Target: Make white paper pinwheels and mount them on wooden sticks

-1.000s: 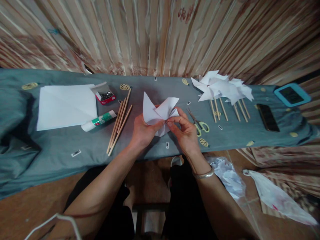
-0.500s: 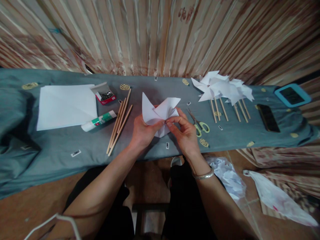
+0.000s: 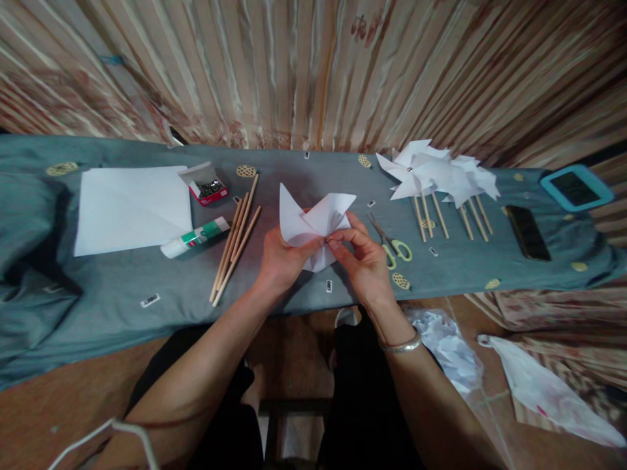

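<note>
A white paper pinwheel (image 3: pixel 313 219) with folded blades is held above the near middle of the cloth-covered table. My left hand (image 3: pixel 284 258) grips it from the left, the thumb pressing near its centre. On the other side, my right hand (image 3: pixel 365 258) has its thumb and index finger pinched together at the centre, the other fingers behind the paper. Whatever tiny thing may be in that pinch is hidden. Green-handled scissors (image 3: pixel 392 241) lie just right of my right hand. Several wooden sticks (image 3: pixel 235 241) lie left of my left hand.
On the left are a stack of white paper (image 3: pixel 132 209), a glue stick (image 3: pixel 196 237) and an open box of metal pins (image 3: pixel 209 189). Several pinwheels on sticks (image 3: pixel 441 170), a phone (image 3: pixel 528 232) and a blue-framed device (image 3: pixel 578 187) lie right. A bag of paper scraps (image 3: pixel 448 349) is on the floor.
The view has shifted very slightly. Both hands keep the paper pinwheel in nearly the same place, with the right fingers still pinched at its centre.
</note>
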The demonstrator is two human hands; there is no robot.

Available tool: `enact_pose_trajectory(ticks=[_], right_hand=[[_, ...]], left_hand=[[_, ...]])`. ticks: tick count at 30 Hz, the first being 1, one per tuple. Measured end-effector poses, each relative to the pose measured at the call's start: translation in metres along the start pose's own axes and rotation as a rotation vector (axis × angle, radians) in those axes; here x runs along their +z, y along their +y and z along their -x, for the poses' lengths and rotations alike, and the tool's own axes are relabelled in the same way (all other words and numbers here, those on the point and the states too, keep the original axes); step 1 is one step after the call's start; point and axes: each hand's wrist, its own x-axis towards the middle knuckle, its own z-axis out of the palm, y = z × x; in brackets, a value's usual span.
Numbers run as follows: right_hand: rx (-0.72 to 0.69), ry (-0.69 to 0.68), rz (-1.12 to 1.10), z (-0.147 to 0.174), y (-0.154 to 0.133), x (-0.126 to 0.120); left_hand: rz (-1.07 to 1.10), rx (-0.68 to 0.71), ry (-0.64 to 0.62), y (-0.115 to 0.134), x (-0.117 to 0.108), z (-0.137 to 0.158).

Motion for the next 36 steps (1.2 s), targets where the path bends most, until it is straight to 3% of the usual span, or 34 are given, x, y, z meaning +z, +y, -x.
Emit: enact_pose_trajectory(ticks=[18,27,32,36], right_hand=[[0.011,0.013,-0.042,0.0,0.006,0.006],[0.025,0.1,-0.021,0.0,0.01,0.004],[-0.002,0.012,-0.128,-0.006,0.009,-0.003],[0.104,-0.061,-0.146,-0.006,0.001,-0.01]], left_hand=[[-0.053,0.055,-0.027,0.005,-0.003,0.002],[-0.095,0.043,-0.06,0.009,-0.006,0.003],[-0.106,0.034,-0.08,0.008,-0.008,0.004],[-0.101,0.025,-0.087,0.008,-0.009,0.006]])
